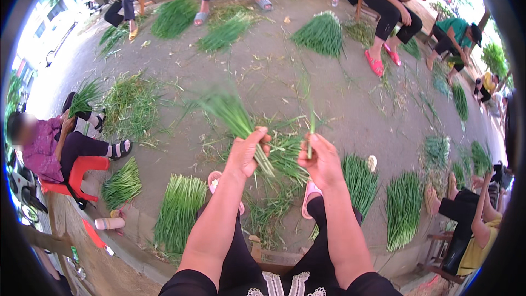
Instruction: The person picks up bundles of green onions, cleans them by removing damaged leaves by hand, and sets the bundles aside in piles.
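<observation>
Nearest the lens, my left hand (247,152) grips a bunch of green chives (235,118), fingers wrapped tight around its stems; the leafy tips fan up-left, blurred, possibly in motion. My right hand (323,161) pinches a single chive stalk (311,131) upright between thumb and fingers. Loose trimmings (279,186) lie on the pavement (263,71) beneath both hands.

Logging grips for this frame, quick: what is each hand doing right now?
Left hand: closed around a bunch of green stalks.
Right hand: closed, pinching a single green stalk upright.
</observation>
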### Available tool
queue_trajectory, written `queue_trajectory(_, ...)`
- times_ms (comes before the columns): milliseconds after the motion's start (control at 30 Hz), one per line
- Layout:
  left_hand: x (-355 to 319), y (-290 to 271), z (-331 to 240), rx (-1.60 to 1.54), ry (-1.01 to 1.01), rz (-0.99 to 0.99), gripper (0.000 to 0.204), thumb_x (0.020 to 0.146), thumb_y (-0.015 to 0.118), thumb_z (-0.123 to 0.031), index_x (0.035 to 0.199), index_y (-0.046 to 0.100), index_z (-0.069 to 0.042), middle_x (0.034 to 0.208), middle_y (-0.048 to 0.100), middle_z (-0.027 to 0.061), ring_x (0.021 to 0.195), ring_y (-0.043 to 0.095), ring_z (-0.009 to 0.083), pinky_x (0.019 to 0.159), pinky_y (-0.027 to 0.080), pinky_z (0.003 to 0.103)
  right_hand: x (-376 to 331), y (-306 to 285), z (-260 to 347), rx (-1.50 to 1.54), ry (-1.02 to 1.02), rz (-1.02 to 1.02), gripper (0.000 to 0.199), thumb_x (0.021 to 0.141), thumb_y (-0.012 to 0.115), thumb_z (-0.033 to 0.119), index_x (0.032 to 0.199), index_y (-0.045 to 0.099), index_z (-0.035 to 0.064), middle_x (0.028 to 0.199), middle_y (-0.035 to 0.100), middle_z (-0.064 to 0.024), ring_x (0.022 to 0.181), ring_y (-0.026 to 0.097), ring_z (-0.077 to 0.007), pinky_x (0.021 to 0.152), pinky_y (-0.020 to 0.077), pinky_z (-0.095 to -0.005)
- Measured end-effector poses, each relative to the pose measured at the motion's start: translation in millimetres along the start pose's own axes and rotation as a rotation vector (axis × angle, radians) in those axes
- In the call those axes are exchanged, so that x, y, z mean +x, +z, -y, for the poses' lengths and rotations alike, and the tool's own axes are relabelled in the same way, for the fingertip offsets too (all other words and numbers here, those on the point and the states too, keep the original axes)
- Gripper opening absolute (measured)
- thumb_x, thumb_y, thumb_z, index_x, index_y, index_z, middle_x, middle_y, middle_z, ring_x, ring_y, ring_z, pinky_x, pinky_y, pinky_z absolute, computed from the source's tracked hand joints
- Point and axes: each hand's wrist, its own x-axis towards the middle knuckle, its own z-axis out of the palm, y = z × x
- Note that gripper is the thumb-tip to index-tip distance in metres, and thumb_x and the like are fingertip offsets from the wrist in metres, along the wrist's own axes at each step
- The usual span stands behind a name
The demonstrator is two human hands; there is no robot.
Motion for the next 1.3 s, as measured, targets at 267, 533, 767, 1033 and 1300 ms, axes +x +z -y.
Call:
queue_trajectory(267, -9, 27, 13, 0.146, -0.019, 0.198, 0.020, 0.079, 0.066, -0.019, 0.092, 0.060, -0.005, 0.073, 0.060, 0.0026, 0.055, 0.053, 0.0108, 0.049, 0.043, 0.023, 14, 8, -10, -0.431, 0.028, 0.177, 0.027, 0.090, 0.048, 0.018, 0.112, 0.058, 0.0049, 0.071, 0.055, 0.0024, 0.059, 0.046, -0.0048, 0.050, 0.0363, -0.0193)
queue_trajectory(533, 1, 25, 11, 0.134, -0.020, 0.109, 0.023, 0.079, 0.064, -0.012, 0.098, 0.053, -0.004, 0.085, 0.063, 0.0065, 0.057, 0.055, 0.0094, 0.051, 0.047, 0.023, 24, -3, -8, -0.735, -0.006, 0.249, 0.024, 0.087, 0.055, 0.021, 0.098, 0.062, 0.0013, 0.061, 0.049, 0.0051, 0.053, 0.039, -0.0024, 0.047, 0.0316, -0.0209)
queue_trajectory(767, -2, 28, 3, 0.140, -0.022, 0.133, 0.017, 0.080, 0.062, -0.012, 0.094, 0.054, -0.005, 0.086, 0.063, 0.0074, 0.055, 0.054, 0.0085, 0.048, 0.046, 0.022, 28, -7, -5, -0.732, -0.118, 0.250, 0.032, 0.086, 0.056, 0.028, 0.093, 0.060, -0.0027, 0.071, 0.055, 0.0015, 0.061, 0.042, -0.0051, 0.053, 0.0358, -0.0229)
queue_trajectory(1033, -4, 30, 4, 0.229, -0.023, 0.173, 0.021, 0.083, 0.059, -0.015, 0.097, 0.060, 0.001, 0.078, 0.061, 0.0050, 0.051, 0.049, 0.0073, 0.047, 0.042, 0.021, 36, -6, -13, -0.571, 0.116, 0.408, 0.027, 0.087, 0.055, 0.030, 0.084, 0.063, 0.0044, 0.074, 0.059, 0.0024, 0.058, 0.048, -0.0057, 0.052, 0.0403, -0.0218)
queue_trajectory(1300, 4, 12, -6, 0.120, 0.002, 0.278, 0.031, 0.086, 0.055, -0.022, 0.110, 0.053, -0.001, 0.104, 0.059, 0.0110, 0.071, 0.057, 0.0139, 0.065, 0.049, 0.028, 34, -10, 18, 0.011, 0.032, 0.081, 0.014, 0.086, 0.050, 0.016, 0.091, 0.054, 0.0035, 0.076, 0.056, -0.0075, 0.059, 0.055, -0.0150, 0.051, 0.0440, -0.0275)
